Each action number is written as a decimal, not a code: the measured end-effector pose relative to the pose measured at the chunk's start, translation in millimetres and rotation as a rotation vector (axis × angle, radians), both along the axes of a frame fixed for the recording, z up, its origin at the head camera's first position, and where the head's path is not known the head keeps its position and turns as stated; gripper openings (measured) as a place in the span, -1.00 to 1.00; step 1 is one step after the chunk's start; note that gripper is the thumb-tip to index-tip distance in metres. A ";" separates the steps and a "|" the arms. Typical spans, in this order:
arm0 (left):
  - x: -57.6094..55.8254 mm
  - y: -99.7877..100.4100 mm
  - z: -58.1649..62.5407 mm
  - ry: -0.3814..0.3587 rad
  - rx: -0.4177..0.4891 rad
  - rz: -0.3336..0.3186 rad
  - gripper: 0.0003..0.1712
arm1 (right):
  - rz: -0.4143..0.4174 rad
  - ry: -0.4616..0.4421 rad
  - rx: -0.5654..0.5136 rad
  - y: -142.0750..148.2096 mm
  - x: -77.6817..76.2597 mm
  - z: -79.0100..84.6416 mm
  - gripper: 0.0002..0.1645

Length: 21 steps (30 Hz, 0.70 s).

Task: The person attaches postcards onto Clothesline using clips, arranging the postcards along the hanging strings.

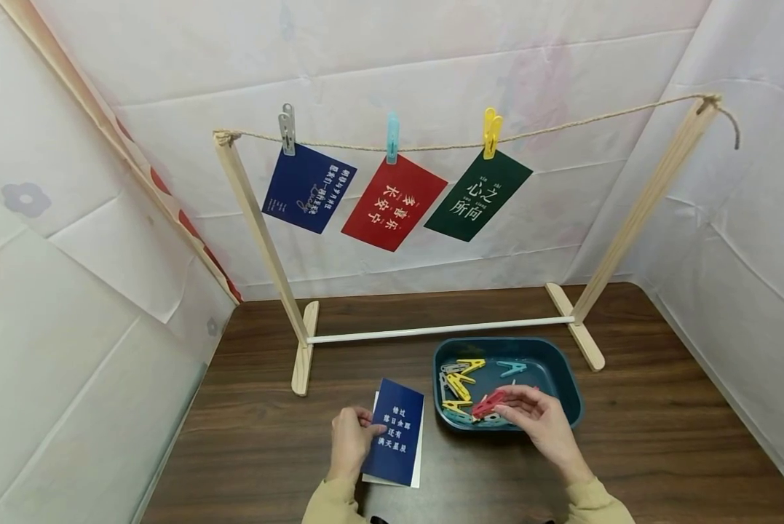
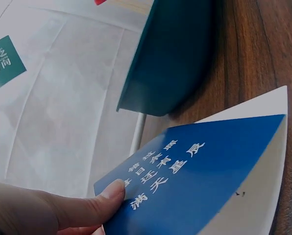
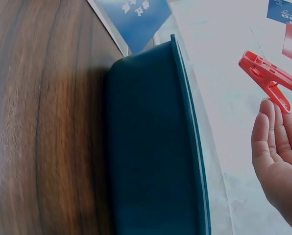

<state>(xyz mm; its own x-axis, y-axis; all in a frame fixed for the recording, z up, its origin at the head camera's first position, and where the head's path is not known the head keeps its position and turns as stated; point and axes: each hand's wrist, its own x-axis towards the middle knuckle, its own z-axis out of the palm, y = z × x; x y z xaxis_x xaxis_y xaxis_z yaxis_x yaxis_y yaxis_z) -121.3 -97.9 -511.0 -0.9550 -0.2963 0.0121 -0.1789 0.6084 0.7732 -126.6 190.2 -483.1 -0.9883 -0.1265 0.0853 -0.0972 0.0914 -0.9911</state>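
My left hand [image 1: 350, 442] pinches the left edge of a blue card [image 1: 397, 437] with white lettering, thumb on top and fingers beneath. Under it a white card [image 1: 416, 477] sticks out along the edges; in the left wrist view the blue card [image 2: 224, 152] lifts away from the white one at one end. Over the near side of a dark teal tray [image 1: 578, 407], my right hand [image 1: 541, 422] holds a red clothes peg [image 1: 488, 404] between thumb and fingertips. The right wrist view shows this peg [image 3: 267, 78] above the tray's rim. Several yellow, grey and teal pegs lie in the tray.
Behind stands a wooden frame with a left post [image 1: 260, 240], a right post [image 1: 647, 204] and a white bottom bar [image 1: 431, 331]. From its rope [image 1: 595, 120] hang a blue card [image 1: 309, 189], a red card [image 1: 394, 204] and a green card [image 1: 478, 196], each pegged.
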 end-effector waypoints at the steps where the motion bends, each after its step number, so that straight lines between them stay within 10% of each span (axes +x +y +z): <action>1: 0.0 0.3 1.2 0.001 0.000 -0.002 -0.76 | 0.001 0.007 0.002 1.1 -0.2 1.2 -0.63; 21: 0.0 4.0 32.4 0.156 -0.025 -0.064 -0.84 | 0.083 0.117 0.107 24.8 -5.1 28.3 -0.72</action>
